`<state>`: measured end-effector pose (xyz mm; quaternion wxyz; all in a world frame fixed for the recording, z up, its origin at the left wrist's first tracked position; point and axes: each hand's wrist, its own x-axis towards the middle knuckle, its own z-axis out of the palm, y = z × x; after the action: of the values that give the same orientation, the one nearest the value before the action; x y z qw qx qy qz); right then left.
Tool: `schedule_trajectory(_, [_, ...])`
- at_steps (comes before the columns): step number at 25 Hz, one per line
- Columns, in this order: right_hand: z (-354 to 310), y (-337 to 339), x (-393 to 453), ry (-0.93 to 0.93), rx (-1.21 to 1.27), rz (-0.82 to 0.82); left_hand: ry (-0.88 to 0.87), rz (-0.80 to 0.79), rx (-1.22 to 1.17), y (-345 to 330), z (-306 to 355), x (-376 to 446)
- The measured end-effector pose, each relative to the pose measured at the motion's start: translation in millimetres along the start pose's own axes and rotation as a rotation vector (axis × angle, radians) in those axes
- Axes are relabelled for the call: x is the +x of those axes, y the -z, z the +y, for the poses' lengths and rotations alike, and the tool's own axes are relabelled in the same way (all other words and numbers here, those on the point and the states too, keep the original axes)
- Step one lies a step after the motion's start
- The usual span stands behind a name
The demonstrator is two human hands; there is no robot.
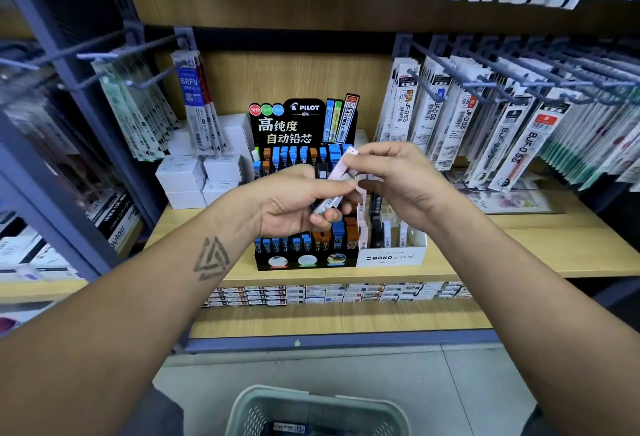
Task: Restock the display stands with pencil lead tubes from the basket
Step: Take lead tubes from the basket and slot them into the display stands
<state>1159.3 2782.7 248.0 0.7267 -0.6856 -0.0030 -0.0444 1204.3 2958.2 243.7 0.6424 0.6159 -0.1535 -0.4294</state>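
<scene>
1. Between both hands, above the stands: pale pink tube (334, 182), tilted, upper end to the right, lower end down-left.
2. Handling guess: very light, rigid thin plastic, smooth so a bit slippery; leads inside likely brittle, so no squeezing or dropping. Best hold is a fingertip pinch on the long flat sides near mid-body, leaving the lower end free to go into a slot.
3. Look: slim flat case, pinkish-white, lighter cap end at top, some print near the lower part, too blurred to read.
4. Left hand (298, 203) grips the lower half, fingers curled round it; right hand (394, 181) pinches the upper end with thumb and fingertips.
5. Black stand (304, 259) directly below holds blue, orange and black tubes; white stand (391, 257) just beside it on the right holds pink, black and white ones, likely the match.
6. Both stands sit on a wooden shelf (519, 255); basket (311, 411) on the floor below, near the person.
</scene>
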Motion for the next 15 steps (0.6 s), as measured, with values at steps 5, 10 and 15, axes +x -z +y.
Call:
schedule_trajectory(5, [-3.4, 7.0, 3.3, 0.008, 0.115, 0.116, 0.053, 0.047, 0.076, 10.6, -1.2, -5.2])
schedule_trajectory(10, [-3.4, 9.8, 4.1, 0.057, 0.010, 0.169, -0.002, 0.336, -0.067, 16.6, 8.5, 1.4])
schedule_trajectory(15, [2.0, 17.5, -1.3, 0.147, -0.176, 0.062, -0.053, 0.392, -0.066, -0.2, 7.2, 12.5])
